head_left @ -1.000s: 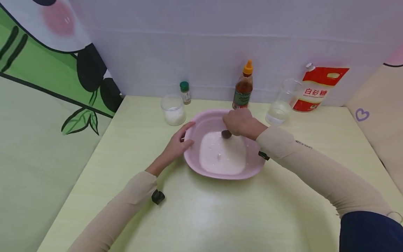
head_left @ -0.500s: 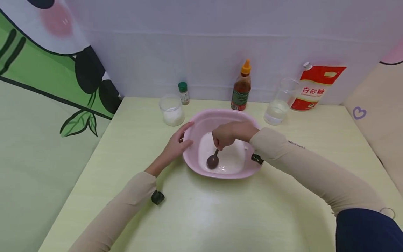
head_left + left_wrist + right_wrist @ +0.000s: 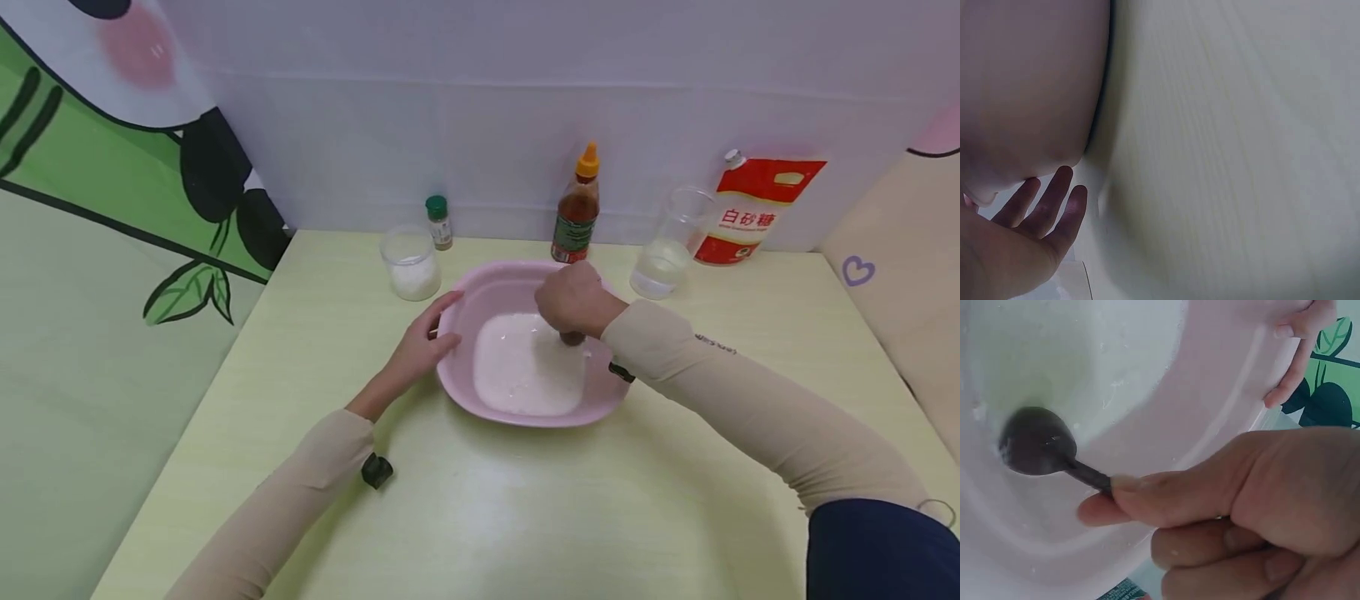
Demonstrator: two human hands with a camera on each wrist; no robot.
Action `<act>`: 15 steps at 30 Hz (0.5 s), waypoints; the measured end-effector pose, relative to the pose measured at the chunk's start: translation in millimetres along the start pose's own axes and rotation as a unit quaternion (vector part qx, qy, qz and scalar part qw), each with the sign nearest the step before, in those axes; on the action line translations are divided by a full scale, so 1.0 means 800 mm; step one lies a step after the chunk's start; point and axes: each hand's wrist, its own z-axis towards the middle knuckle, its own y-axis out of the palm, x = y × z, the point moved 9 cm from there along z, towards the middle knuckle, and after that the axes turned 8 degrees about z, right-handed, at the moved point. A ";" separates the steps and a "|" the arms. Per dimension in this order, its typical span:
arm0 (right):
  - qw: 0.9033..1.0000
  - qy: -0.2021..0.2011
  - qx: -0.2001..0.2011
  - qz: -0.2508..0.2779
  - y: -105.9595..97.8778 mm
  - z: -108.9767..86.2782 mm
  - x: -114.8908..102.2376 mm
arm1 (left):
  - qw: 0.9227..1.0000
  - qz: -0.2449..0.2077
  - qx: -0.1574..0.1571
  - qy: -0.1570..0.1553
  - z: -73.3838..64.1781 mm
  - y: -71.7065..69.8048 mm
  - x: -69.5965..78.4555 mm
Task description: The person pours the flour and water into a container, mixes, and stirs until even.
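Observation:
A pink plastic basin (image 3: 459, 379) stands on the table with a shallow pool of milky white liquid (image 3: 517, 367) in it. My left hand (image 3: 415, 346) holds the basin's left rim, thumb over the edge and the other fingers along the outer wall, as the left wrist view shows. Over the basin's back right part, my right hand (image 3: 573, 298) grips a dark brown spoon (image 3: 1038, 440) by its handle, pinched between thumb and forefinger. The spoon's bowl is down in the liquid near the basin's wall. From the head view, most of the handle is hidden behind the hand.
Behind the basin stand a glass of white grains (image 3: 411, 265), a small green-capped jar (image 3: 439, 222), a sauce bottle with an orange tip (image 3: 576, 208), a glass of clear liquid (image 3: 663, 258) and a red-and-white sugar pouch (image 3: 757, 212). A printed cloth (image 3: 487, 150) hangs behind.
My right hand has swept the spoon round through the liquid, from the back to the front left and now to the back right. The left hand and basin have stayed put.

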 end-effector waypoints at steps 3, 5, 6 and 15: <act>1.000 -0.006 -0.029 0.001 0.006 -0.005 -0.003 | 1.000 0.000 0.000 0.001 0.001 0.000 0.001; 0.997 -0.026 -0.069 0.007 0.015 -0.005 -0.011 | 1.000 -0.001 -0.002 0.001 0.001 0.001 0.003; 0.995 -0.043 -0.092 0.006 0.020 -0.004 -0.018 | 1.000 -0.002 -0.002 0.001 0.001 0.001 0.003; 0.955 -0.190 -0.099 0.207 0.024 0.016 -0.063 | 1.000 0.003 -0.001 0.008 0.000 -0.001 0.003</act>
